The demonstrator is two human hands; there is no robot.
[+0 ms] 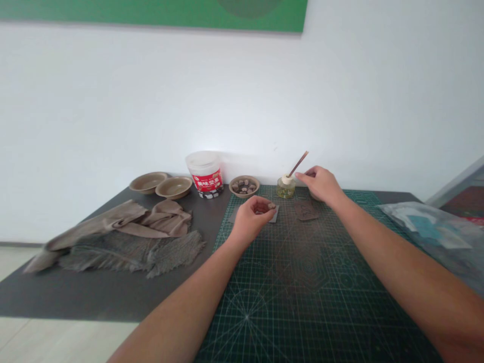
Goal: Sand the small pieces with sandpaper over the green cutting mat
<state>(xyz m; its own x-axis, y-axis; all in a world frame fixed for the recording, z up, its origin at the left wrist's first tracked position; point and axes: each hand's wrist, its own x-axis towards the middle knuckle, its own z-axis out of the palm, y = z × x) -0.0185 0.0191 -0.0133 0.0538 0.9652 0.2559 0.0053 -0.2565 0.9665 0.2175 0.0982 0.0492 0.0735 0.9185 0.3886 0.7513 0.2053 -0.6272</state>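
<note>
My left hand (252, 218) is closed, with a small brown stone (271, 206) pinched at its fingertips. It hovers above a flat grey card (276, 216) on the cutting mat. Just behind it stands a tan bowl (231, 190) with several brown stones (244, 186) in it. My right hand (321, 182) is farther back, right of a small glass jar (285, 189) that has a brown stick (298, 164) standing in it. Its fingers curl downward near a tan edge, and what they hold, if anything, is hidden. A brown engraved square piece (306, 210) lies in front of it.
A green gridded mat (280, 312) covers the table's right part. At left are two tan bowls (148, 182), a plastic tub (204, 174) with a red label, and crumpled brown and grey cloths (128, 242). Plastic bags (434, 227) lie at the right edge; a white wall (151, 101) stands behind.
</note>
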